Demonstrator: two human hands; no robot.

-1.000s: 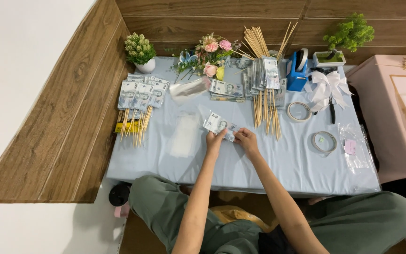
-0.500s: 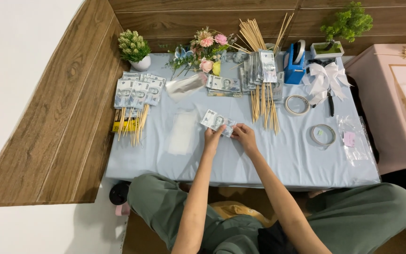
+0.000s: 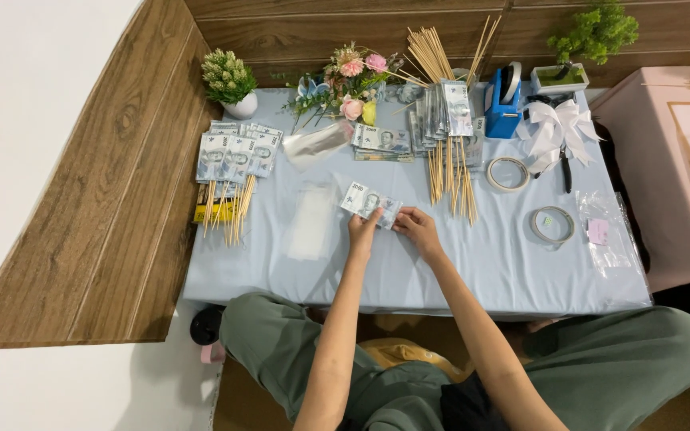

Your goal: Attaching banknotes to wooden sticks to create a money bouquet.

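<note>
Both hands meet at the middle of the pale blue cloth-covered tabletop (image 3: pixel 441 271): the left hand (image 3: pixel 363 229) and the right hand (image 3: pixel 416 226) each pinch an edge of a grey-white paper banknote (image 3: pixel 370 203) lying flat. Just left of it lies a clear plastic sleeve (image 3: pixel 311 223). Further left, banknotes taped to thin wooden skewers (image 3: pixel 231 172) fan out. Beyond the note sit more skewers (image 3: pixel 450 172), a bouquet of pink artificial flowers (image 3: pixel 347 80), a blue tape dispenser (image 3: pixel 505 100) and a white ribbon bow (image 3: pixel 557 126).
</note>
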